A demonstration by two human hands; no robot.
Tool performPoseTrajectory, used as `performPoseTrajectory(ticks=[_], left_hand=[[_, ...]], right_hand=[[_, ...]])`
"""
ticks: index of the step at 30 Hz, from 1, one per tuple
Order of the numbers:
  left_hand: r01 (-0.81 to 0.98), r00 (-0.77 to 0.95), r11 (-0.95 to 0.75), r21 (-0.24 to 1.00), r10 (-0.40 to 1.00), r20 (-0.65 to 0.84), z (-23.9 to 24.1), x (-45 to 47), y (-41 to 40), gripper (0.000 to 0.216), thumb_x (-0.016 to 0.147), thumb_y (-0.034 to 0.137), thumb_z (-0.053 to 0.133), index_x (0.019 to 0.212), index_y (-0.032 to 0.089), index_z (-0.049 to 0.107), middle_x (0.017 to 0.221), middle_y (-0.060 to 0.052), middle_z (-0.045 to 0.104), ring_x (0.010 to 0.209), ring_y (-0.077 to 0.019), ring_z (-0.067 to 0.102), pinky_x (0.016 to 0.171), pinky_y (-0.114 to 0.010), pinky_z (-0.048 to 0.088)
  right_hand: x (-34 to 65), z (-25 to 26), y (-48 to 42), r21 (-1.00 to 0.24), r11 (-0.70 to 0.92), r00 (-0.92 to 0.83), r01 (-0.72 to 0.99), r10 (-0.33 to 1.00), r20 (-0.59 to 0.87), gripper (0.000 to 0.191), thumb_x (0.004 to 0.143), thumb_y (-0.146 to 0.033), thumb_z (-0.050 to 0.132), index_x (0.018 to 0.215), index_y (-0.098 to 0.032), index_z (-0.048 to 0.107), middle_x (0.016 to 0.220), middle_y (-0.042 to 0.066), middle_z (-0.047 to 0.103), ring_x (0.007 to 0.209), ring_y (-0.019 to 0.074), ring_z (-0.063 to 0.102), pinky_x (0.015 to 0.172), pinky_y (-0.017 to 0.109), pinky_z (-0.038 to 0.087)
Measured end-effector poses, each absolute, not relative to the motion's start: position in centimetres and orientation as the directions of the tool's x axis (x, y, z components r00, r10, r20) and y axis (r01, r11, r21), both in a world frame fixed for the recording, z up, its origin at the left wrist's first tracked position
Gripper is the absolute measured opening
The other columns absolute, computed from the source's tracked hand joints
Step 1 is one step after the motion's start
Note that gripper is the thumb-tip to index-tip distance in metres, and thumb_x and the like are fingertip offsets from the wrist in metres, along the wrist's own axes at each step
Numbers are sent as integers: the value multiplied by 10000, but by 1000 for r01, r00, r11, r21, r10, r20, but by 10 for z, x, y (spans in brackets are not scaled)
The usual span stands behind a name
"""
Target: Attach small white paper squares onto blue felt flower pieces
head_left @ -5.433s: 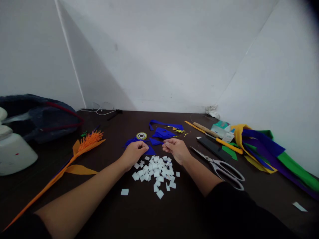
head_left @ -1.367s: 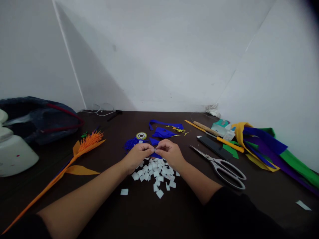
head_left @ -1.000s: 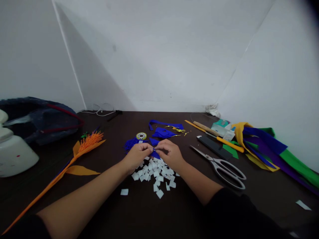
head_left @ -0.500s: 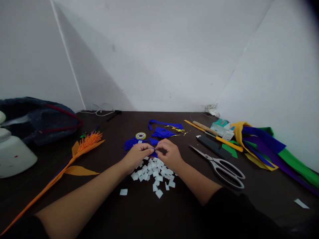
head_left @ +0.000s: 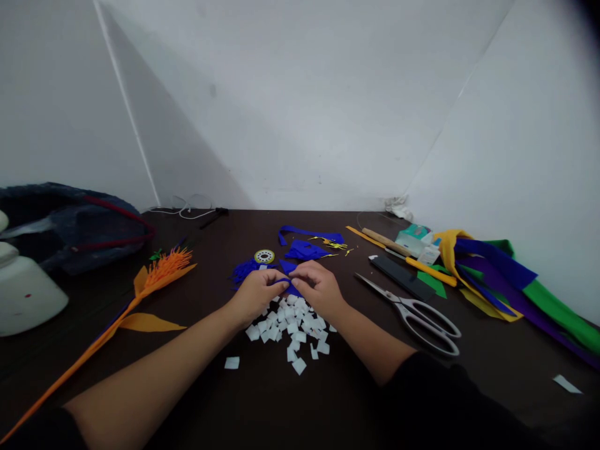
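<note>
Fingertips pinched, my left hand point(head_left: 254, 294) and my right hand point(head_left: 323, 291) meet over the middle of the table. Between them is a small blue piece point(head_left: 293, 290) of crepe paper or cloth, partly hidden by the fingers. Just below lies a pile of small white squares point(head_left: 290, 322). A bunch of blue fringe point(head_left: 245, 270) is beside my left hand, with a round yellow-rimmed disc point(head_left: 264, 256) behind it. Beyond my right hand lie a blue scrap point(head_left: 307, 250) and a longer blue strip point(head_left: 319, 237), with yellow bits among them.
Large scissors point(head_left: 412, 312) and a black flat object point(head_left: 402, 277) lie to the right, near a yellow-handled tool point(head_left: 431, 272) and coloured strips point(head_left: 492, 269). On the left are an orange fringed craft flower point(head_left: 169, 267), a white jar point(head_left: 30, 297) and a dark bag point(head_left: 103, 231).
My fingers have shifted on the blue piece, and more of it shows. My right thumb now lies straighter against it. Both hands stay in nearly the same place.
</note>
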State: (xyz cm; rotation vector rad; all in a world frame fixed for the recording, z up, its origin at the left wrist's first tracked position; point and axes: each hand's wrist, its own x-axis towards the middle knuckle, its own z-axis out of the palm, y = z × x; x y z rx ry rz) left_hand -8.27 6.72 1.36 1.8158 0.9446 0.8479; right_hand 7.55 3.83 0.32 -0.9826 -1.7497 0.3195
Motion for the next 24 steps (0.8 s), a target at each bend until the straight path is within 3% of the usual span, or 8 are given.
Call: performPoseTrajectory(ticks=[7, 19, 24], left_hand=[[291, 472, -335, 896, 865, 170, 12, -82, 67, 142, 697, 257, 498, 688, 154, 595, 656, -33, 608, 624, -127, 513, 602, -241, 381], [269, 499, -329, 905, 852, 161, 10, -82, 68, 129, 703, 238, 481, 684, 146, 570, 661, -29, 605, 618, -117, 522, 601, -234, 397], [342, 497, -372, 863, 851, 169, 10, -82, 67, 146, 696, 235, 472, 647, 144, 575, 629, -26, 599, 595, -119, 513, 580, -238, 389]], right_hand=[[76, -3, 43, -541, 628, -143, 559, 716, 683, 127, 720, -241, 588, 835, -261, 640, 807, 10, 597, 768, 133, 553, 720, 294, 455], [81, -3, 38, 23, 642, -421, 766, 475, 773, 200, 809, -220, 439, 906, -168, 606, 891, 59, 617, 829, 171, 528, 755, 317, 424], [79, -3, 38, -10, 627, -394, 779, 502, 770, 158, 797, -211, 449, 786, -159, 598, 805, 55, 607, 785, 157, 521, 729, 290, 419]])
